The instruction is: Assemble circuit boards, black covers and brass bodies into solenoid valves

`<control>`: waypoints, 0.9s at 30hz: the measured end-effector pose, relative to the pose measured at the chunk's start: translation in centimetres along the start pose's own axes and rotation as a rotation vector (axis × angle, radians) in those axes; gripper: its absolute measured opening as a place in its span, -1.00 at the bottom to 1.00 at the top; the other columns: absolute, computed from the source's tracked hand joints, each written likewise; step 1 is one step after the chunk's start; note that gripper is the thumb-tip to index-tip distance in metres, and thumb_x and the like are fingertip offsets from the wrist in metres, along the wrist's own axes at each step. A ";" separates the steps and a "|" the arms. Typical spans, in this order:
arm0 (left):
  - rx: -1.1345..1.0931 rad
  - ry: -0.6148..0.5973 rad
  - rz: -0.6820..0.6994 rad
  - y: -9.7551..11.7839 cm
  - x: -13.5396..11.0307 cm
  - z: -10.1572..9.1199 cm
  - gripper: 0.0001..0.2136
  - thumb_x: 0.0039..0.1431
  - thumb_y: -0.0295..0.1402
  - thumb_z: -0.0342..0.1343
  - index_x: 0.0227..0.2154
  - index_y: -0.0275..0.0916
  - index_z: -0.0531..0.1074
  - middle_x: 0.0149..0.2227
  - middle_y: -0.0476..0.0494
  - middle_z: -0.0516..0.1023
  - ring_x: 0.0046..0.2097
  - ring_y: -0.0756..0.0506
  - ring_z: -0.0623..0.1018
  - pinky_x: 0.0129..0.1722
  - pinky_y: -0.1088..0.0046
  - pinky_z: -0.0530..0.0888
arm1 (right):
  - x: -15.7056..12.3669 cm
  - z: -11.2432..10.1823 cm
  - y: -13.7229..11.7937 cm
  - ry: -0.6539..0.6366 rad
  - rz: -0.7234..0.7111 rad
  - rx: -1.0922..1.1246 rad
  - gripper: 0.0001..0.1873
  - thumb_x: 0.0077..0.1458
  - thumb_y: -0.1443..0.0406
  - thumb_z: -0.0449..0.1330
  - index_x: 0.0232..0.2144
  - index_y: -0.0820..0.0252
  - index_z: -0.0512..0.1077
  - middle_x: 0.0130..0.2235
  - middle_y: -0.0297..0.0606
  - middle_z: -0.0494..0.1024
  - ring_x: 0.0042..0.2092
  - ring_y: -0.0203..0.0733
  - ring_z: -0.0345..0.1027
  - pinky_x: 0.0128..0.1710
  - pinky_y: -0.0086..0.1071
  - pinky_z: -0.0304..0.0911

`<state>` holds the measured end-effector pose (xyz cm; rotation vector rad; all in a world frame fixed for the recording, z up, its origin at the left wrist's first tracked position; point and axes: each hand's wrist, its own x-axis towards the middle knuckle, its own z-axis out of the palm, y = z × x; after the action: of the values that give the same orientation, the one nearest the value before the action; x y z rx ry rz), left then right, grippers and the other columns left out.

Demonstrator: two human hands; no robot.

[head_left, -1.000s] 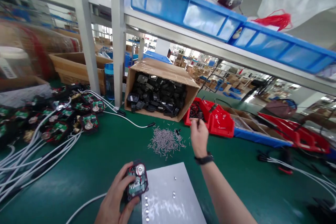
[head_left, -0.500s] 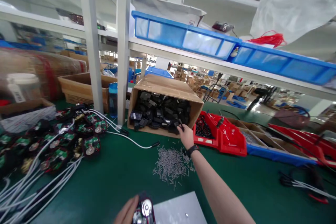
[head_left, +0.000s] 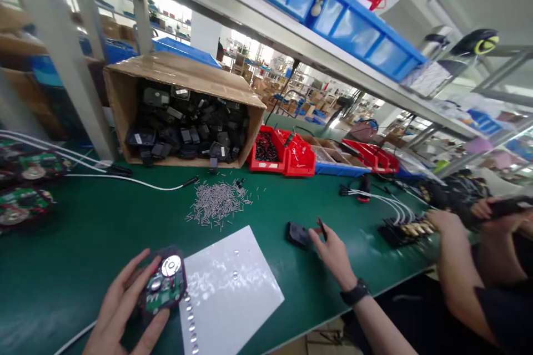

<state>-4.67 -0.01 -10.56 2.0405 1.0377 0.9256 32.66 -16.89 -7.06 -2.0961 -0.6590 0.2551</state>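
My left hand (head_left: pixel 120 308) holds a round black unit with a green circuit board and a silver disc (head_left: pixel 163 284), face up, at the near table edge. My right hand (head_left: pixel 333 252) rests on the green mat to the right. Its thumb and fingertips grip the edge of a black plastic cover (head_left: pixel 297 234) lying on the mat, and a thin dark stick (head_left: pixel 321 228) pokes up between the fingers. A white sheet (head_left: pixel 231 294) with a few small shiny screws lies between my hands.
A cardboard box (head_left: pixel 125 97) on its side holds several black covers. A pile of small metal pins (head_left: pixel 216 202) lies before it. Red bins (head_left: pixel 287 162) stand to the right. Board assemblies (head_left: pixel 23 205) with white cables lie left. A co-worker's hands (head_left: pixel 452 224) work at right.
My right hand came back from the cardboard box to the mat with a black cover. My view swung right and down, which brings the co-worker in.
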 end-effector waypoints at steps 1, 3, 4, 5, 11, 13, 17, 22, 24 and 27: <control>0.027 -0.012 0.001 0.0 0.0 0.0 -0.54 0.11 -0.14 -0.02 0.10 0.04 0.13 0.22 -0.08 0.09 0.18 -0.35 0.21 0.10 -0.19 0.17 | 0.0 -0.2 -0.3 -0.012 -0.035 -0.040 -0.50 -0.25 0.07 0.29 -0.23 0.16 0.39 -0.18 -0.18 0.40 -0.20 -0.04 0.33 -0.28 -0.26 0.25; 0.063 -0.022 -0.011 0.2 0.2 0.0 -0.51 0.07 -0.11 0.01 0.09 0.00 0.15 0.21 -0.11 0.13 0.17 -0.34 0.24 0.07 -0.14 0.25 | 0.2 -0.1 -1.1 -0.071 -0.087 -0.098 -0.40 -0.37 0.15 0.36 -0.16 0.10 0.41 -0.08 -0.19 0.36 -0.13 -0.01 0.31 -0.15 -0.24 0.19; 0.067 -0.021 -0.024 0.4 0.3 0.0 -0.50 0.06 -0.11 0.03 0.08 -0.03 0.16 0.18 -0.13 0.19 0.15 -0.32 0.27 0.06 -0.09 0.30 | 0.2 0.0 -1.6 -0.105 -0.101 -0.116 -0.41 -0.39 0.17 0.37 -0.19 0.11 0.44 -0.10 -0.19 0.38 -0.18 -0.02 0.33 -0.16 -0.24 0.18; 0.062 -0.016 -0.046 0.7 0.5 0.0 -0.50 0.05 -0.12 0.05 0.07 -0.06 0.17 0.14 -0.15 0.25 0.12 -0.30 0.33 0.05 -0.03 0.34 | 0.3 0.2 -2.1 -0.131 -0.109 -0.127 -0.45 -0.40 0.17 0.38 -0.23 0.13 0.46 -0.16 -0.19 0.39 -0.24 -0.04 0.34 -0.20 -0.24 0.18; -0.002 -0.104 -0.024 3.8 1.3 -0.3 -0.57 0.01 -0.26 0.16 -0.02 -0.11 0.26 -0.03 -0.15 0.39 -0.05 -0.18 0.47 -0.08 0.23 0.48 | -3.0 2.9 -7.4 -0.407 0.061 0.294 -0.45 0.02 -0.04 0.04 -0.01 0.10 0.31 -0.41 -0.29 0.39 -0.64 -0.41 -0.03 -0.68 -0.51 -0.09; 0.067 -0.128 0.097 5.3 1.2 -0.2 -0.57 -0.03 -0.31 0.20 -0.05 -0.07 0.31 -0.04 -0.15 0.37 -0.02 -0.21 0.43 -0.07 0.20 0.46 | -5.7 5.0 -9.4 -0.680 0.352 0.754 -0.44 0.05 -0.05 -0.02 0.04 0.07 0.24 -0.50 -0.35 0.36 -0.69 -0.49 -0.28 -0.72 -0.57 -0.31; 0.193 -0.168 0.228 7.7 0.7 0.5 -0.46 -0.11 -0.39 0.26 -0.01 -0.05 0.26 -0.06 -0.16 0.37 -0.03 -0.24 0.39 -0.09 0.14 0.44 | -10.2 9.7 -11.1 -0.831 0.566 1.094 -0.54 -0.03 0.05 0.16 -0.09 0.10 0.30 -0.49 -0.40 0.37 -0.68 -0.56 -0.33 -0.73 -0.61 -0.35; 0.326 -0.134 0.182 7.8 -0.1 1.5 -0.26 -0.17 -0.46 0.27 0.11 -0.24 0.06 -0.06 -0.24 0.39 -0.04 -0.29 0.38 -0.05 0.06 0.39 | -11.7 12.0 -10.9 -0.748 0.161 0.804 -0.62 0.11 0.06 0.06 -0.07 0.09 0.27 -0.37 -0.38 0.37 -0.61 -0.47 0.05 -0.69 -0.59 -0.01; 0.386 -0.132 0.178 7.6 -0.1 1.6 -0.34 -0.17 -0.46 0.25 0.05 -0.25 0.14 -0.11 -0.24 0.40 -0.08 -0.30 0.40 -0.09 0.06 0.40 | -11.7 11.7 -11.1 -0.734 -0.122 0.622 -0.67 0.15 0.11 0.04 -0.07 0.11 0.27 -0.19 -0.29 0.38 -0.28 -0.27 0.29 -0.31 -0.44 0.26; 0.417 -0.119 0.181 7.6 0.2 1.6 -0.41 -0.14 -0.44 0.24 0.01 -0.26 0.19 -0.14 -0.24 0.42 -0.11 -0.29 0.42 -0.13 0.08 0.42 | -11.9 11.2 -11.6 -0.737 -0.372 0.408 -0.68 0.20 0.17 -0.03 -0.02 0.12 0.19 -0.05 -0.26 0.33 0.00 -0.16 0.18 0.03 -0.33 0.07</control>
<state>-0.37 -3.76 -5.30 2.5357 1.0608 0.7052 13.91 -10.18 -4.83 -1.4225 -1.2853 0.8868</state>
